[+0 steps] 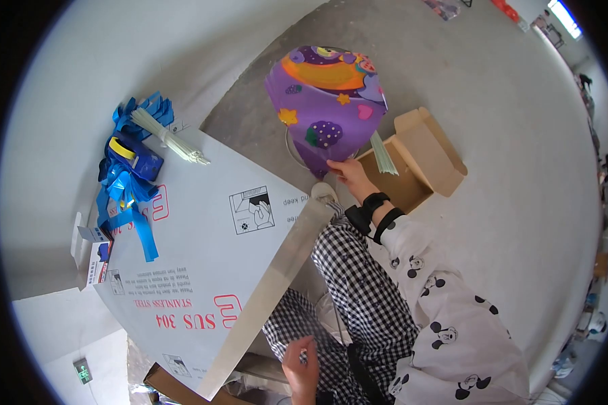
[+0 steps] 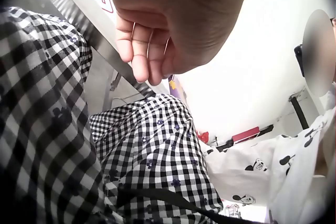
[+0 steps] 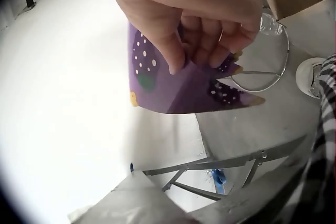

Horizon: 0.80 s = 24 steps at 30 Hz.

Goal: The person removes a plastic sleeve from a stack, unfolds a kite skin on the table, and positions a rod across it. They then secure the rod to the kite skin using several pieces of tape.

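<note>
My right hand (image 1: 352,177) pinches the lower edge of a purple printed sheet (image 1: 344,121) between thumb and fingers. Strawberries, stars and a heart decorate the sheet, which hangs in front of a metal ring stand (image 3: 286,61) on the floor. In the right wrist view, pointed tabs stick out from the sheet below the right hand (image 3: 205,19). My left hand (image 1: 300,368) hovers above my lap, near the table edge. Loosely bent fingers with nothing in them show on the left hand (image 2: 173,29) in the left wrist view.
At left stands a table (image 1: 203,256) covered with printed film. On it lie a bundle of pale sticks (image 1: 172,140), blue ribbons (image 1: 138,226) and a blue tape dispenser (image 1: 138,160). An open cardboard box (image 1: 439,158) with more pale sticks (image 1: 383,156) sits on the floor at right.
</note>
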Each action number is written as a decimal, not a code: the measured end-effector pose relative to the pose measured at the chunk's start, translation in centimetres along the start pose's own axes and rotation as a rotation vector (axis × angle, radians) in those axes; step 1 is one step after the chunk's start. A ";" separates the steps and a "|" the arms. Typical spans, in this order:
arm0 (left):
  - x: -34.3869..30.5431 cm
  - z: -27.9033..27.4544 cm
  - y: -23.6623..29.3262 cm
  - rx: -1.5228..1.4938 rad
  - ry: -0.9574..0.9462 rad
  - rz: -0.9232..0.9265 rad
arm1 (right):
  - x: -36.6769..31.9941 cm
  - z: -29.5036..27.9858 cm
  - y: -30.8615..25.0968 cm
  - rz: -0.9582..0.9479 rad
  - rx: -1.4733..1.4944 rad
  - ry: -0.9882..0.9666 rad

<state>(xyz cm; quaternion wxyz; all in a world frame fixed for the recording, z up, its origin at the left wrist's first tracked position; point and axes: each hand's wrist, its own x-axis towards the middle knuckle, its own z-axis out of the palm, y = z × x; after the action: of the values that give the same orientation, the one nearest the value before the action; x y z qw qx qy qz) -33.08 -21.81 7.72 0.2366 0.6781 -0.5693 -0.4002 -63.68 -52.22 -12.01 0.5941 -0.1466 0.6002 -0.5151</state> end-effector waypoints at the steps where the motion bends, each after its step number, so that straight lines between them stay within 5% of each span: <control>1: 0.0 -0.1 0.0 0.008 -0.007 -0.001 | -0.8 0.4 -0.6 -0.004 -0.005 -0.009; 13: -0.4 -0.3 -0.1 -0.009 0.027 0.008 | -1.9 -1.4 -6.5 -0.054 0.324 -0.078; 24: -0.8 -0.4 -0.4 -0.037 0.061 0.002 | -1.6 -2.6 -6.8 0.013 0.198 -0.091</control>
<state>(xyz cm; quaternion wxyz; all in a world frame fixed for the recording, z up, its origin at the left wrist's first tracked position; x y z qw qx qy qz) -32.53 -20.97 7.89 0.2666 0.6849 -0.5551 -0.3894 -68.50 -52.68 -6.32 0.6358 -0.1064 0.5196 -0.5607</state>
